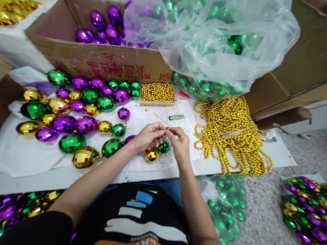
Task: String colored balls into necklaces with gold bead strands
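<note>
Fingers (177,131) pinching likely thread (168,128), beads (158,92) in box (158,103)

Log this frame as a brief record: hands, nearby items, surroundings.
Left hand: fingertips pinching a thin pale strand
Right hand: fingertips at the strand, close beside the left
Near hands: gold ornament, green ornament, green lighter-like item
Right side of table: gold bead strings
Behind: cardboard box holding purple ornaments
Unclear: whether the strand is knotted
</note>
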A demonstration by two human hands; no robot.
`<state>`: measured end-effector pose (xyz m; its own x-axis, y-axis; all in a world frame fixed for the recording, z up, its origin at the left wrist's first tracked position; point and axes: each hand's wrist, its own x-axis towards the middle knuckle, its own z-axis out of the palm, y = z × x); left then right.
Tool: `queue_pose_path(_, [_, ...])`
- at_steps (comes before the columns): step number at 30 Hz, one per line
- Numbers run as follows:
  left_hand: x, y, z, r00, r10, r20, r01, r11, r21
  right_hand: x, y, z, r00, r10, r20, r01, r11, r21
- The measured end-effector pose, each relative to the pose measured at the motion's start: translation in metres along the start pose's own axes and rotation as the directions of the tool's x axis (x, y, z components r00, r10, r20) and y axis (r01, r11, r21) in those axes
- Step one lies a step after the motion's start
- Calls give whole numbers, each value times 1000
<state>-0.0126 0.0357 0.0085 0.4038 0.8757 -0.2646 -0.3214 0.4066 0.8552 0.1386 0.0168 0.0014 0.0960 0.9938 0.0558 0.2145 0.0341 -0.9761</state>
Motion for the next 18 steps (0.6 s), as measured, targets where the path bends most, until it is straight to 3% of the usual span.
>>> queue_pose_path(3, [1, -1, 2, 999, -1, -35, 1, 1000, 11, 5, -2, 9, 998, -13, -69, 16, 999, 44])
queue_pose_path(8, [1, 1, 0, 993, -12, -120, 12, 1000, 1, 6, -6, 15, 992, -72, -102, 69, 997, -33])
queue_pose_path(18, [5, 3, -2, 993, -8, -117, 18, 996, 90, 8, -3, 16, 992, -74, -107, 71, 997, -26])
